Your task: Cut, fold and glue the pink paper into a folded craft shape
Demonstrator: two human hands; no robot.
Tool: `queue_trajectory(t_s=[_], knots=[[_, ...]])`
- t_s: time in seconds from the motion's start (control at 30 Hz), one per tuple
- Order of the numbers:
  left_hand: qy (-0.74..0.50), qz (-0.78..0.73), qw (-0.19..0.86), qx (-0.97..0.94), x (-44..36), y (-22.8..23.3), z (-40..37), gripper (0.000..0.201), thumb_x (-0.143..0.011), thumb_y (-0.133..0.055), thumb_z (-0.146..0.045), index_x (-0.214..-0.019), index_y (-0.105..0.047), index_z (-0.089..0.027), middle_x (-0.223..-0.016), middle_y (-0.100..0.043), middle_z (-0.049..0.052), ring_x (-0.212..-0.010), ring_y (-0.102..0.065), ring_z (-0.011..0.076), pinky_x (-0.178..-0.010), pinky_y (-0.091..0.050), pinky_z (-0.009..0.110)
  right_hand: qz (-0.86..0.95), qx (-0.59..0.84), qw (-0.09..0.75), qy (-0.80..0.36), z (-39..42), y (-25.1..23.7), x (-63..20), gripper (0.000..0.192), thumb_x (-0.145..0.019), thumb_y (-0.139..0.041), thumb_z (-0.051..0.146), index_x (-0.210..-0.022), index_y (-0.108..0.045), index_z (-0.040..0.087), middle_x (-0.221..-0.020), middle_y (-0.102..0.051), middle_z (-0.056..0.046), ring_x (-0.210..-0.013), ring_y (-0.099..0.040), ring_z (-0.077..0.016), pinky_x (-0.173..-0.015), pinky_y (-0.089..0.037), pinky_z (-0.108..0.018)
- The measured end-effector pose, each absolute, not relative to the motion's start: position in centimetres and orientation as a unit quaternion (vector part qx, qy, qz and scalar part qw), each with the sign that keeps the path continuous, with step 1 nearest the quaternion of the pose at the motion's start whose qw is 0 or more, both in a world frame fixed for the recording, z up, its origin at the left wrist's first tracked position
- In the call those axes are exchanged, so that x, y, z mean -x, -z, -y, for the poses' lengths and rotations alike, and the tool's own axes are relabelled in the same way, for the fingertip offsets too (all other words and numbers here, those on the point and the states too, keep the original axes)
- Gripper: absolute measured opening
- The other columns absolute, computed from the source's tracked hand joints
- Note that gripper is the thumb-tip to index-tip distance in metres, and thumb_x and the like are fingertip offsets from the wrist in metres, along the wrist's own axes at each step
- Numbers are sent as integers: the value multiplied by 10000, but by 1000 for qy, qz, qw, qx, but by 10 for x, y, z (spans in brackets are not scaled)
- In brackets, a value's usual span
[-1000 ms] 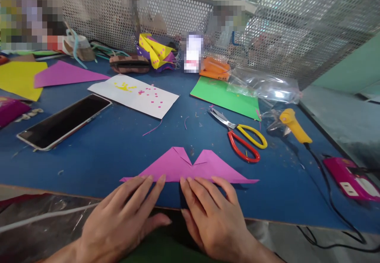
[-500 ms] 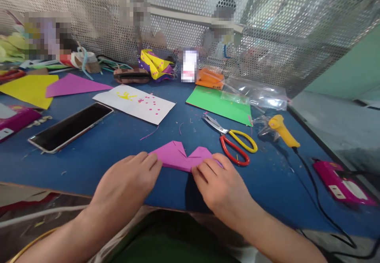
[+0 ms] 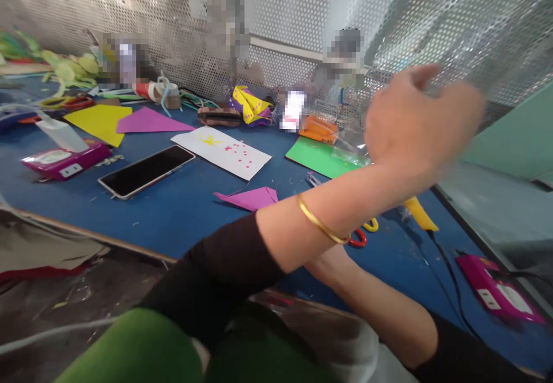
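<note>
My left arm crosses the picture from the lower left, a gold bangle on its wrist. My left hand (image 3: 417,119) is raised and blurred over the right side of the blue table (image 3: 181,210); I see its back, and nothing shows in it. A folded purple paper (image 3: 249,197) lies on the table, partly hidden behind that forearm. My right forearm reaches in from the lower right, and its hand is hidden behind the left forearm, close to the purple paper and the scissors (image 3: 360,234).
A phone (image 3: 144,171), a white sheet with pink dots (image 3: 222,151), a green sheet (image 3: 317,155), a yellow glue gun (image 3: 418,213) with its cord, and pink devices (image 3: 496,294) (image 3: 64,159) lie around. Paper scraps and a perforated metal wall (image 3: 302,20) stand behind.
My left hand has left the purple paper and swung up and to the right across the view. The camera has turned, so the table's things sit further right and lower.
</note>
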State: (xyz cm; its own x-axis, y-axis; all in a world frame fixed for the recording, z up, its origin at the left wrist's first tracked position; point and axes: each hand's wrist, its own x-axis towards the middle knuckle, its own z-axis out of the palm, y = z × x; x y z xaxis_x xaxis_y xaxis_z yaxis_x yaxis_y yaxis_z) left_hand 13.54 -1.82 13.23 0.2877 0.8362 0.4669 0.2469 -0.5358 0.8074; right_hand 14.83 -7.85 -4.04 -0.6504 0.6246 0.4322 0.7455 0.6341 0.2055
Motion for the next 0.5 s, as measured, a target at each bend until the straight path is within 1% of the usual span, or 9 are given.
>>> queue_trajectory(t_s=[0.07,0.1,0.13,0.17,0.2,0.27,0.33,0.4,0.5], knots=[[-429,-349,293,-780,-144,-132,11,417,-1026,-280,-195,-1405,-453,-182,-1420,-571,16,-1204,-547,93,-934,-473,257,897,365,147,200,76,39,-147,243,-922,-489,94,-948,-715,179,-877,-714,-101,-837,-622,-238,-773,-500,-363],[-390,-302,244,-835,-140,-128,10,359,-991,-390,-164,-1312,-549,-191,-1322,-640,-9,-1122,-579,73,-888,-480,212,901,353,140,209,74,39,-146,242,-897,-502,58,-913,-716,170,-830,-708,-93,-804,-621,-230,-770,-492,-356],[-342,-245,180,-889,-132,-121,9,330,-952,-462,-138,-1246,-602,-191,-1271,-667,-11,-1092,-594,89,-865,-487,214,904,343,135,217,72,39,-146,247,-875,-510,30,-898,-716,165,-800,-704,-85,-780,-617,-223,-765,-485,-353],[-292,-220,110,-924,-118,-111,10,317,-939,-465,-136,-1195,-639,-206,-1236,-679,-1,-1083,-609,135,-831,-502,259,904,338,132,225,69,39,-147,254,-863,-513,14,-907,-716,160,-798,-705,-84,-773,-614,-221,-766,-478,-355],[-271,-223,89,-932,-99,-100,12,298,-920,-482,-121,-1123,-680,-212,-1152,-705,19,-1030,-637,180,-786,-509,302,902,339,133,232,66,39,-148,260,-859,-510,6,-922,-713,155,-812,-709,-88,-776,-612,-222,-769,-471,-360],[-235,-245,69,-938,-52,-74,19,244,-867,-558,-89,-1027,-718,-179,-984,-727,57,-927,-666,228,-726,-514,334,898,342,137,240,60,38,-151,252,-866,-502,6,-897,-702,155,-811,-705,-87,-774,-603,-223,-776,-456,-368],[-193,-271,44,-942,-1,-49,29,192,-878,-568,-102,-958,-727,-172,-935,-719,60,-899,-667,221,-740,-527,333,902,335,140,235,57,37,-154,222,-882,-512,25,-825,-677,163,-764,-677,-66,-732,-582,-209,-761,-436,-362],[-213,-300,26,-930,40,-27,39,211,-900,-531,-89,-965,-719,-160,-955,-719,62,-894,-658,205,-755,-539,323,908,324,144,223,56,37,-155,194,-903,-534,63,-796,-658,167,-723,-636,-35,-683,-554,-185,-724,-411,-344],[-212,-282,0,-936,74,-1,50,260,-959,-459,-114,-1038,-703,-155,-995,-719,74,-926,-646,204,-811,-554,341,913,317,163,195,59,38,-155,182,-946,-522,95,-864,-674,154,-748,-618,-22,-698,-545,-170,-730,-393,-340]])
